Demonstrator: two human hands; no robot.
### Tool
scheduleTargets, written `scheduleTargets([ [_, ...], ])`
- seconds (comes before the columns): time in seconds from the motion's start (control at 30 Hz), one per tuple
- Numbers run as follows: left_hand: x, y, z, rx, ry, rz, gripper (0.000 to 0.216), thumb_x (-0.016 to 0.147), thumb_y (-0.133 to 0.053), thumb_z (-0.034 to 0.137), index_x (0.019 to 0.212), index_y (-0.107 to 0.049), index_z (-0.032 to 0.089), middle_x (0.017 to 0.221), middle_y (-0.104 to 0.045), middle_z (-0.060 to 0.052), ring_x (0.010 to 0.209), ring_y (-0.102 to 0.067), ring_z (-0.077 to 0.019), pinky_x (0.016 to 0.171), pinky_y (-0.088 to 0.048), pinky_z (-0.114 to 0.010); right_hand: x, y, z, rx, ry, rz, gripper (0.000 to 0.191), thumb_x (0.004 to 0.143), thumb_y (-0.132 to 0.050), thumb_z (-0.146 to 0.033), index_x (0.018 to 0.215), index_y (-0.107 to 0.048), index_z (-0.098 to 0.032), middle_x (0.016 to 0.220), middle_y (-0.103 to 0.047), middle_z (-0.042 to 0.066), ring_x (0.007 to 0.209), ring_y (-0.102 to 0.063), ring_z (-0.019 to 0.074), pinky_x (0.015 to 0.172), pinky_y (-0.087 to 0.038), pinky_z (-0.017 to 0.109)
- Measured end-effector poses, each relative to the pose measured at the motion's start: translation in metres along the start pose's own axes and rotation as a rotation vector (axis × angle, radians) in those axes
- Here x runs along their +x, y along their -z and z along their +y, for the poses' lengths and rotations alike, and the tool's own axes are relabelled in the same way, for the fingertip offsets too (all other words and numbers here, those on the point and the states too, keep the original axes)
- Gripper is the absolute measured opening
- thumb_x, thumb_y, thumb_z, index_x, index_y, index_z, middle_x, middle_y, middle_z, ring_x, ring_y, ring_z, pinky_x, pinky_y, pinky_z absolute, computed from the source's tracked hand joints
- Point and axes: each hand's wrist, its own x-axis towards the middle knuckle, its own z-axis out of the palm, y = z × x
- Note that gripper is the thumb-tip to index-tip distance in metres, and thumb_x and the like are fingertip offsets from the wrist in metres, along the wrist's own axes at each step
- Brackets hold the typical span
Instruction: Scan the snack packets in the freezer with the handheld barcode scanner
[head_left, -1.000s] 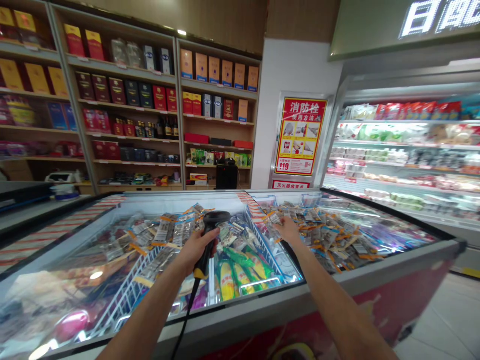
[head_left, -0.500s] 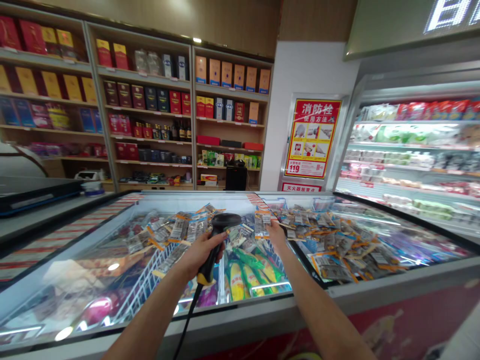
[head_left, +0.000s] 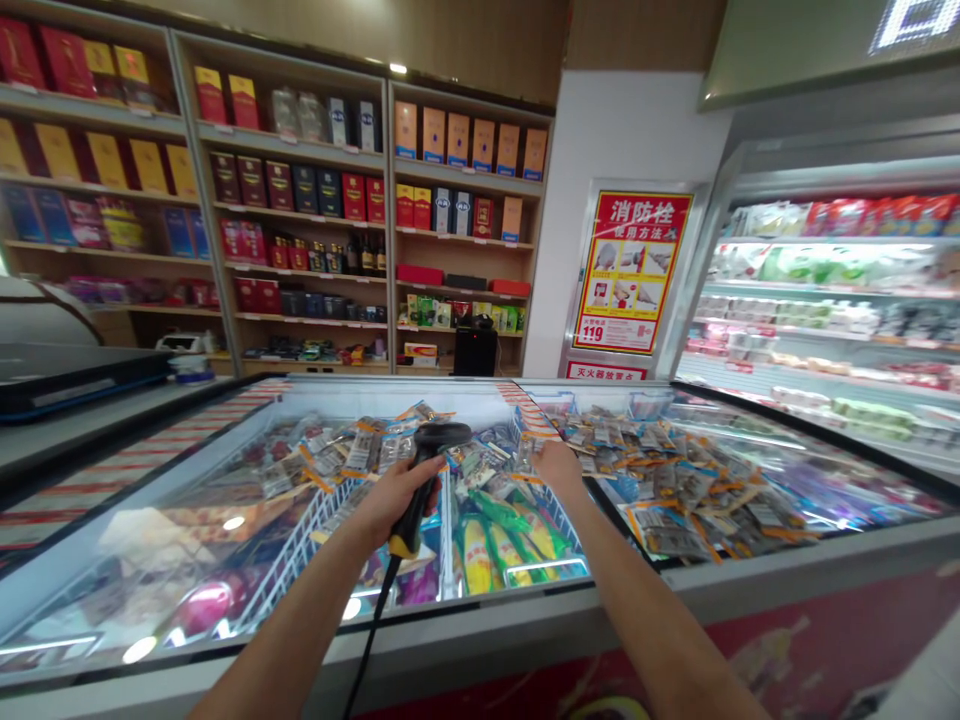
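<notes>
Firmly, left hand (head_left: 394, 495) grips scanner (head_left: 444, 436) above wire basket (head_left: 300, 545); right hand (head_left: 556, 463) pinches packet (head_left: 527, 452) amid others.

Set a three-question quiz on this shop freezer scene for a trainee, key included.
1. True or false: the left hand holds the black handheld scanner with the yellow-trimmed handle.
2. The right hand reaches to: A) the wooden wall shelves; B) the clear orange-edged packets in the glass-topped chest freezer; C) the red poster.
3. What trails down from the scanner's handle?

Key: 1 true; 2 B; 3 a black cable.
</notes>
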Motion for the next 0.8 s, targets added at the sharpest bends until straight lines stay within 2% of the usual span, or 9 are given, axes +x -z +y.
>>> scheduleTargets([
  [0.13, 0.003, 0.001, -0.004, 0.005, 0.005, 0.029, 0.031, 0.060, -0.062, 0.043, 0.059, -0.046, 0.016, 0.047, -0.050, 0.004, 0.039, -0.047, -0.0081, 0.039, -0.035, -0.020, 0.001, 0.016, -0.004, -0.134, 0.053, -0.141, 0.030, 0.066, -0.052, -0.026, 0.089, -0.064, -0.010, 0.094, -0.063, 0.018, 0.090, -0.058, 0.0279, 0.070, -0.044, 0.034],
  [0.27, 0.006, 0.001, -0.007, -0.001, 0.018, 0.031, 0.030, 0.060, -0.063, 0.042, 0.061, -0.047, 0.015, 0.049, -0.052, 0.003, 0.039, -0.048, -0.0075, 0.040, -0.036, -0.020, 0.007, 0.012, -0.006, -0.132, 0.334, -0.089, 0.043, 0.063, -0.052, -0.017, 0.105, -0.058, -0.021, 0.110, -0.058, 0.009, 0.102, -0.052, 0.0234, 0.079, -0.040, 0.031],
  [0.33, 0.009, 0.001, -0.008, 0.000, 0.008, 0.022, 0.031, 0.061, -0.062, 0.043, 0.060, -0.048, 0.015, 0.048, -0.052, 0.003, 0.039, -0.047, -0.0072, 0.039, -0.035, -0.020, 0.010, 0.007, -0.003, -0.120, 0.373, -0.131, 0.047, 0.062, -0.052, -0.019, 0.109, -0.055, -0.024, 0.112, -0.057, 0.007, 0.101, -0.052, 0.0223, 0.078, -0.040, 0.030],
  [0.43, 0.015, 0.000, -0.011, -0.010, -0.019, -0.007, 0.033, 0.061, -0.061, 0.045, 0.058, -0.049, 0.014, 0.048, -0.052, 0.002, 0.039, -0.046, -0.0073, 0.039, -0.034, -0.020, 0.014, 0.003, 0.008, -0.102, 0.305, -0.276, 0.030, 0.059, -0.056, -0.026, 0.087, -0.065, -0.019, 0.088, -0.065, 0.007, 0.083, -0.058, 0.0214, 0.067, -0.041, 0.026],
  [0.5, 0.019, -0.002, -0.012, -0.027, -0.043, -0.024, 0.033, 0.061, -0.061, 0.045, 0.060, -0.050, 0.015, 0.048, -0.052, 0.002, 0.039, -0.046, -0.0073, 0.039, -0.034, -0.020, 0.017, 0.004, 0.015, -0.012, 0.301, -0.300, 0.018, 0.056, -0.059, -0.026, 0.070, -0.065, -0.017, 0.072, -0.064, 0.004, 0.071, -0.058, 0.0195, 0.061, -0.040, 0.024],
  [0.57, 0.021, -0.007, -0.012, -0.033, -0.062, -0.029, 0.032, 0.061, -0.061, 0.045, 0.061, -0.049, 0.015, 0.048, -0.052, 0.003, 0.039, -0.045, -0.0071, 0.039, -0.034, -0.020, 0.018, 0.004, 0.019, 0.168, 0.249, -0.199, 0.017, 0.057, -0.059, -0.027, 0.069, -0.062, -0.015, 0.067, -0.063, 0.003, 0.066, -0.057, 0.0176, 0.057, -0.039, 0.023],
  [0.63, 0.022, -0.013, -0.012, -0.037, -0.057, -0.014, 0.031, 0.061, -0.062, 0.043, 0.060, -0.048, 0.015, 0.047, -0.051, 0.003, 0.038, -0.045, -0.0071, 0.039, -0.034, -0.020, 0.018, 0.001, 0.018, 0.396, 0.129, -0.030, 0.023, 0.065, -0.053, -0.030, 0.081, -0.060, -0.015, 0.071, -0.063, 0.003, 0.065, -0.057, 0.0165, 0.056, -0.040, 0.023],
  [0.7, 0.021, -0.020, -0.012, -0.054, -0.032, -0.007, 0.031, 0.059, -0.063, 0.042, 0.061, -0.047, 0.016, 0.047, -0.050, 0.004, 0.039, -0.046, -0.0074, 0.039, -0.035, -0.020, 0.018, -0.007, 0.016, 0.607, 0.046, 0.080, 0.032, 0.071, -0.043, -0.030, 0.097, -0.055, -0.015, 0.079, -0.064, 0.004, 0.068, -0.058, 0.0156, 0.058, -0.042, 0.023],
  [0.8, 0.017, -0.029, -0.013, -0.069, -0.007, -0.038, 0.030, 0.058, -0.064, 0.040, 0.062, -0.047, 0.016, 0.047, -0.051, 0.004, 0.039, -0.046, -0.0075, 0.039, -0.036, -0.020, 0.016, -0.023, 0.011, 0.776, 0.081, 0.135, 0.039, 0.073, -0.037, -0.026, 0.109, -0.048, -0.015, 0.093, -0.063, 0.005, 0.079, -0.058, 0.0154, 0.065, -0.043, 0.022],
])
